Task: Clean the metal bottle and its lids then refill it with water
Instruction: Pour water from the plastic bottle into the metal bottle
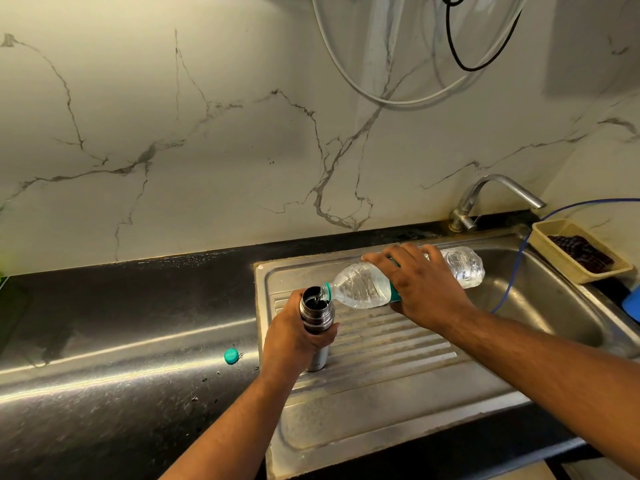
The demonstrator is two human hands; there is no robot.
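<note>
A home kitchen: steel sink (554,292) with ribbed drainboard, tap (485,199), black counter (121,341), marble-look wall (207,133).

Centre frame, the metal bottle (317,306) stands on the drainboard (398,358) in my left hand (294,337); my right hand (426,285) holds the plastic bottle (363,289) with its mouth over it. The cap (231,356) lies on the surface (121,341) to the left; basin (554,306), tap (469,199) and basket (557,261) are far right.

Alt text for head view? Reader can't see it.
The right grip tilts a clear plastic bottle, pouring water into an open metal bottle that the left grip holds upright on a steel sink's drainboard. A teal cap lies on the dark counter to the left.
</note>
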